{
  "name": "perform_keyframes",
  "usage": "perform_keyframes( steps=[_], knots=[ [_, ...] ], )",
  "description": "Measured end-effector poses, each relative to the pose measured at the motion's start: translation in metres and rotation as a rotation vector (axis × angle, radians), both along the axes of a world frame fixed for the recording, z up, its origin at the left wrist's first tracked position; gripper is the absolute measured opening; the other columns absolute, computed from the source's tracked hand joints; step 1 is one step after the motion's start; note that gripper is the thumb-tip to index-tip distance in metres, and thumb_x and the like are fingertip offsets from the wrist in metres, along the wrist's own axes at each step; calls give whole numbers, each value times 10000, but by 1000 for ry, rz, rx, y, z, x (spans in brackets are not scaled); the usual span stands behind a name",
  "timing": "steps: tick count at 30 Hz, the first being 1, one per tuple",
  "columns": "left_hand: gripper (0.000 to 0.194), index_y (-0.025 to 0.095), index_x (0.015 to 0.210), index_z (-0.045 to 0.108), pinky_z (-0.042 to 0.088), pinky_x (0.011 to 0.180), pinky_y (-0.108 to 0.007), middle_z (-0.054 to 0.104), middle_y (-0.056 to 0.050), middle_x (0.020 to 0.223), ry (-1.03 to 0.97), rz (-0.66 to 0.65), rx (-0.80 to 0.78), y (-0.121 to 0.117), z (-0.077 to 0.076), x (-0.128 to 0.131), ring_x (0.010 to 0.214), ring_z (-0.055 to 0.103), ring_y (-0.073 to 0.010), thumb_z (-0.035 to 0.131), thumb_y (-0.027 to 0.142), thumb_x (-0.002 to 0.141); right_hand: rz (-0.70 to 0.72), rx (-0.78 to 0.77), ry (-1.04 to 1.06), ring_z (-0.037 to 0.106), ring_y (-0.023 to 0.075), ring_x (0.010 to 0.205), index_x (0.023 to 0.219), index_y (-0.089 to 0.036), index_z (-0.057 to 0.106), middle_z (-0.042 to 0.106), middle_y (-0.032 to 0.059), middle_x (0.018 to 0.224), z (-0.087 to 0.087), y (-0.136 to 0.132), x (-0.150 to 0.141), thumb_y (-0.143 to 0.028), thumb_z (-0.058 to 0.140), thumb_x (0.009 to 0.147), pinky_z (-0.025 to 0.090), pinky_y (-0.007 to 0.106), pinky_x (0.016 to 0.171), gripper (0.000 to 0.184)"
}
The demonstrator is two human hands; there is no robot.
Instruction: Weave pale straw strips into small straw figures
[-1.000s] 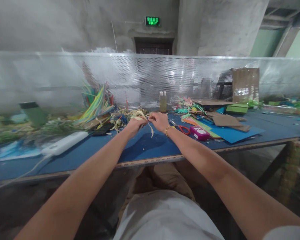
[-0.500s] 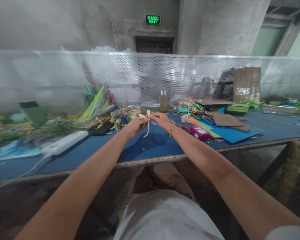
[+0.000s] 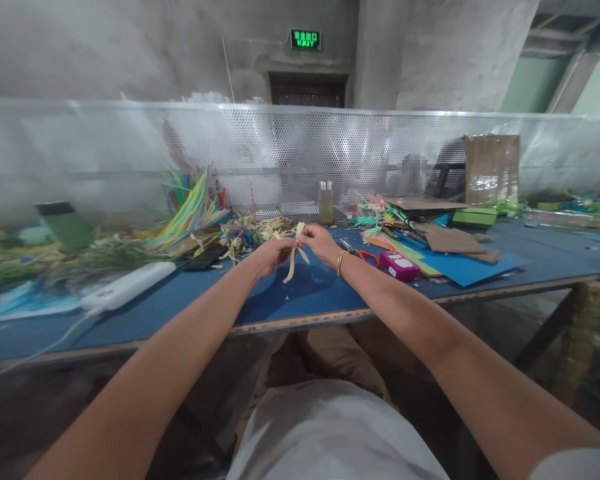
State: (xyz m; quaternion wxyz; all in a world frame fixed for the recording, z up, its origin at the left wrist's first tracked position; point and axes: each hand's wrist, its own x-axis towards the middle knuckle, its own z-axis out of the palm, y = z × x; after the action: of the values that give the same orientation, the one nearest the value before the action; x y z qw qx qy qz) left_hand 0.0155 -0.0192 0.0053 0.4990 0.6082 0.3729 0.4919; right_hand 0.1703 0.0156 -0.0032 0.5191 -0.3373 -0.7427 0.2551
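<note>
Both hands meet above the blue table (image 3: 300, 300), close together near its middle. My left hand (image 3: 274, 256) is closed, its fingertips pinching pale yellow strips (image 3: 289, 268) whose ends hang down. My right hand (image 3: 320, 241), with a gold bracelet at the wrist, pinches the same strips from the other side. One strip end sticks up between the hands. The exact crossing of the strips is hidden by my fingers. Just behind my hands lies a heap of similar pale strips (image 3: 275, 227).
Right of my hands are red-handled scissors (image 3: 367, 258), a purple box (image 3: 400, 265), blue sheets (image 3: 480, 263) and cardboard (image 3: 453, 240). A clear bottle (image 3: 326, 203) stands behind. To the left are a white power strip (image 3: 130, 285), colourful stems (image 3: 197, 207) and a green bottle (image 3: 63, 227). A perforated metal screen (image 3: 290, 147) runs along the back.
My fingers have shifted slightly on the pale strips. The hanging ends now lie differently, with a wider strip dangling at left and a shorter end at right.
</note>
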Motion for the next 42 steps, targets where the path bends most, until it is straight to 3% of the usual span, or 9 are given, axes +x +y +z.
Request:
perform_keyframes(
  steps=[4, 11, 19, 22, 29, 35, 39, 42],
  knots=[
    [98, 169, 666, 656, 425, 589, -302, 617, -39, 619, 14, -47, -122, -5, 4, 1, 565, 541, -153, 660, 261, 631, -17, -1, 38, 510, 122, 671, 627, -183, 527, 560, -14, 658, -2, 2, -2, -319, 556, 767, 432, 267, 733, 197],
    [101, 167, 669, 668, 450, 615, -308, 625, -46, 615, 6, -38, -118, -4, 4, 0, 583, 556, -165, 674, 252, 616, -131, -32, 60, 501, 125, 678, 639, -190, 508, 552, -18, 667, -7, 7, -6, -326, 557, 742, 427, 267, 707, 177],
    [196, 172, 793, 697, 412, 564, -255, 678, -56, 761, -94, -147, -172, -5, 2, 2, 653, 584, -152, 717, 323, 669, -78, -24, 135, 465, 120, 657, 653, -202, 467, 503, -26, 657, 1, 4, 5, -362, 553, 759, 413, 253, 671, 211],
    [225, 168, 833, 700, 396, 547, -241, 659, -41, 752, -146, -189, -168, -5, 1, 2, 635, 569, -134, 761, 270, 642, -70, 2, 180, 453, 114, 650, 662, -204, 464, 493, -26, 663, 5, 3, 10, -376, 567, 759, 406, 244, 660, 223],
    [219, 173, 851, 696, 409, 559, -245, 637, -14, 690, -196, -39, -93, -3, 4, 0, 599, 554, -123, 755, 207, 643, -70, -51, 177, 434, 116, 611, 664, -199, 507, 488, -28, 631, 7, -3, 11, -473, 610, 729, 376, 255, 603, 300],
    [178, 175, 798, 713, 384, 569, -240, 624, 1, 654, -126, 47, 5, 4, -1, -1, 584, 528, -107, 749, 201, 626, -353, 51, 177, 555, 153, 764, 830, -175, 618, 624, 40, 826, 8, -2, 17, -496, 603, 784, 438, 288, 734, 324],
    [180, 188, 772, 719, 393, 614, -265, 640, -6, 664, -51, 72, 95, 4, -3, -2, 629, 546, -132, 763, 210, 599, -307, 238, -63, 581, 185, 963, 968, -213, 704, 662, 65, 1021, 13, -10, 16, -448, 622, 826, 423, 324, 894, 286],
    [177, 197, 752, 728, 398, 637, -286, 670, -23, 707, 2, 97, 133, 0, -2, -2, 675, 561, -158, 769, 224, 582, -320, 286, -246, 540, 217, 1074, 968, -276, 745, 658, 52, 1089, 14, -18, 12, -454, 650, 825, 370, 379, 970, 247]
  ],
)
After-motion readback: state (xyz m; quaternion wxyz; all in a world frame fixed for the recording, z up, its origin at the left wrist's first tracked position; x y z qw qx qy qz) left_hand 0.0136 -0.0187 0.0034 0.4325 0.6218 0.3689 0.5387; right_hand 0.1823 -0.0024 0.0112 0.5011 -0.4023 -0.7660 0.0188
